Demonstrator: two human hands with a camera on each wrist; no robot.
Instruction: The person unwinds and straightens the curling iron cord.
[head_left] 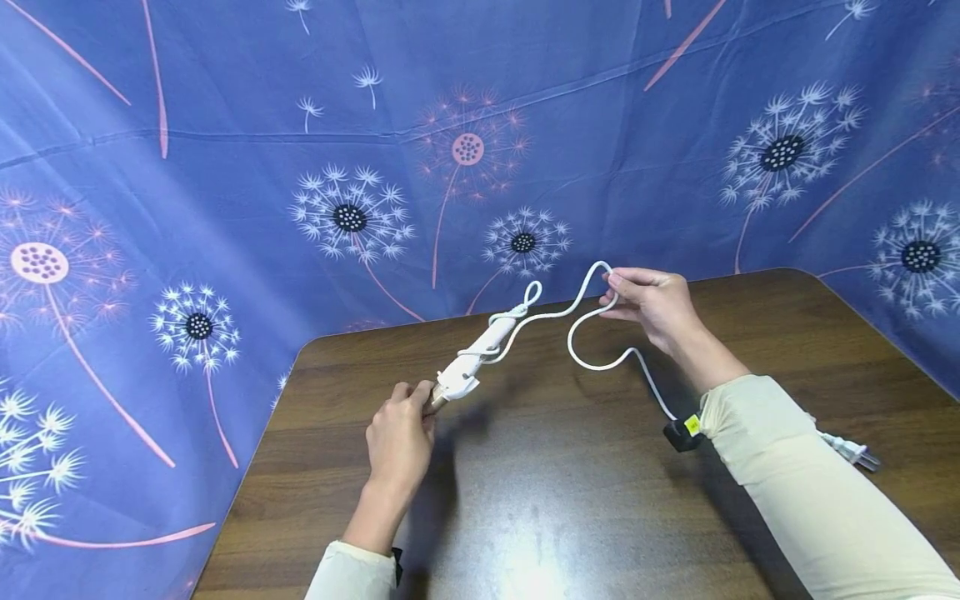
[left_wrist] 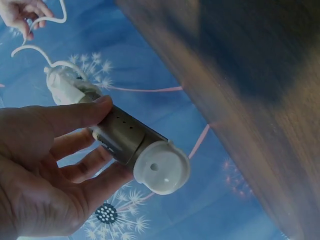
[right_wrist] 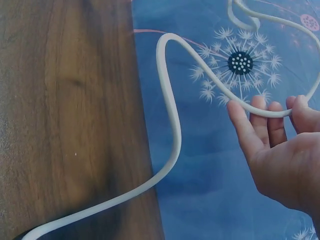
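Note:
My left hand (head_left: 401,437) grips the gold-brown barrel of a curling iron (left_wrist: 122,132), thumb on one side and fingers on the other. Its white end cap (left_wrist: 162,167) points toward the left wrist camera. The iron's white handle (head_left: 487,337) slants up and away, with a white cord (head_left: 551,315) wound loosely around it and a small loop at its end. To the right, my right hand (head_left: 652,304) pinches a bend of this cord between thumb and fingers. From there the cord sags in a curve toward the table and passes behind the right wrist.
A two-pin plug (head_left: 855,452) lies on the brown wooden table (head_left: 562,483) beyond the right forearm. A small black box with a yellow label (head_left: 684,432) sits at the right wrist. Behind the table hangs a blue dandelion-print cloth (head_left: 600,150).

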